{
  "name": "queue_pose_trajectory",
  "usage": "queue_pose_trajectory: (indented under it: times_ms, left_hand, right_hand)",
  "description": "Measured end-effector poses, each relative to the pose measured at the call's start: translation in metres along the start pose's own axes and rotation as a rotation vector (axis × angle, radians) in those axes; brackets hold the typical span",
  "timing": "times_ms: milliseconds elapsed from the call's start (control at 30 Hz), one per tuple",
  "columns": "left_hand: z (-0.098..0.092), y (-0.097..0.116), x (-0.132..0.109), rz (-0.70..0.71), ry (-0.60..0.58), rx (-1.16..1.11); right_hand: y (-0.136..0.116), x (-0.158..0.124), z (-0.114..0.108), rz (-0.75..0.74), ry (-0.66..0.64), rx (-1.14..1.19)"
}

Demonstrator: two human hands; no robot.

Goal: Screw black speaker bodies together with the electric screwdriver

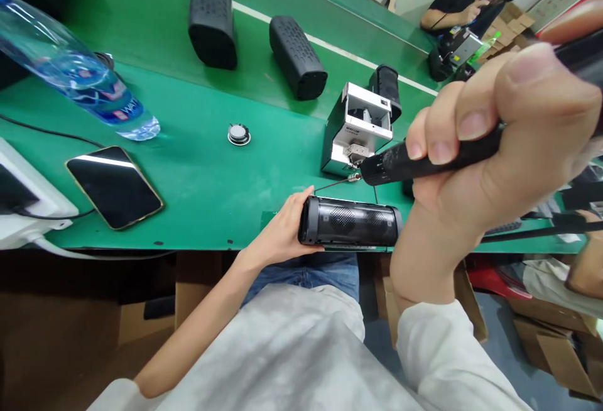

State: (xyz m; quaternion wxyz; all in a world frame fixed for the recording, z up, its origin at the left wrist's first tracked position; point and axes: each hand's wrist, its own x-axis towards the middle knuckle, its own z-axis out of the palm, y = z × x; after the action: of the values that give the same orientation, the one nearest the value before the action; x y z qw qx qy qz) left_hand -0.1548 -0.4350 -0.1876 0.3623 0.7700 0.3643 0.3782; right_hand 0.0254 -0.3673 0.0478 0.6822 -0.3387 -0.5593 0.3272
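My right hand point(499, 115) is closed around a black electric screwdriver point(396, 161), raised close to the camera. Its thin bit point(332, 183) points left, and its nose is in front of the silver and black screw feeder point(360, 125). Whether a screw sits on the bit is too small to tell. My left hand point(287, 225) grips the left end of a black portable speaker point(353, 222) with two perforated round areas, lying at the table's front edge. The speaker's right end is partly hidden behind my right wrist.
Black speaker housings point(213, 21) point(298, 58) stand on the green table point(198, 147). A small round speaker driver point(239, 134), a phone point(114, 186), a water bottle point(80, 75) and cables lie left. Another person point(466, 5) works at back right. Cardboard boxes point(560, 348) are on the floor.
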Motion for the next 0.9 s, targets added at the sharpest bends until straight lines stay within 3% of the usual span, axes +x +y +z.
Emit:
queue_pose_trajectory:
  times_ms: [133,333,467,600,733,833,900]
  left_hand:
    - [0.001,-0.003,0.0,0.021,0.004,0.012]
    - [0.003,-0.001,-0.001,0.02,-0.001,0.016]
    - [0.002,-0.002,-0.001,0.006,0.007,0.013]
    - [0.002,-0.001,0.0,-0.015,-0.01,0.004]
    - [0.005,0.001,-0.003,-0.127,0.015,-0.02]
    - [0.005,-0.01,0.001,-0.213,0.026,0.004]
    - [0.005,-0.016,0.004,-0.223,0.025,0.011]
  right_hand:
    - [-0.004,-0.001,0.009,-0.055,-0.014,-0.024]
    - [-0.012,-0.019,0.034,-0.265,0.095,0.174]
    - [-0.011,-0.023,0.039,-0.224,0.074,0.119]
    - [0.005,-0.023,0.035,-0.149,-0.006,0.052]
    - [0.027,-0.029,0.034,0.12,-0.209,0.085]
    - [0.046,-0.027,0.031,0.238,-0.256,0.142]
    - [0.056,-0.025,0.028,0.168,-0.274,-0.012]
